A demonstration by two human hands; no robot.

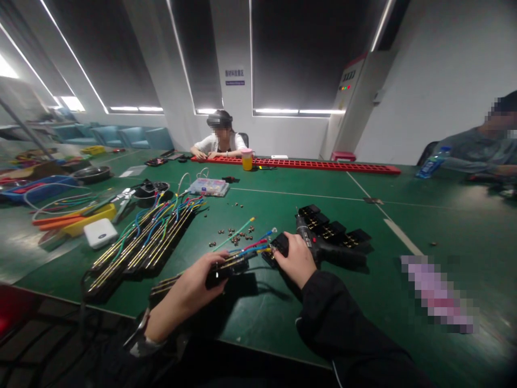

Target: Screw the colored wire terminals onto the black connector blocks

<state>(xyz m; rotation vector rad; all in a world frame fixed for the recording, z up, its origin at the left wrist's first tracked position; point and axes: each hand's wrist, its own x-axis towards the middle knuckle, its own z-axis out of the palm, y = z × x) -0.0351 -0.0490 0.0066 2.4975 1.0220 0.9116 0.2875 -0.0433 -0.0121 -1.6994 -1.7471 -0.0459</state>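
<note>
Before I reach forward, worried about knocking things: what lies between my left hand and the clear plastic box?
The head view shows a green wire and small metal pieces there.

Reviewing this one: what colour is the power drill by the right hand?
Mostly black power drill; head view.

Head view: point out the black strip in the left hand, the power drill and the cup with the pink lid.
Black strip [236,266]: head view, on its exposed dark side.
Power drill [327,250]: head view, near where handle meets body.
Cup [246,162]: head view, on the yellow part below the lid.
</note>
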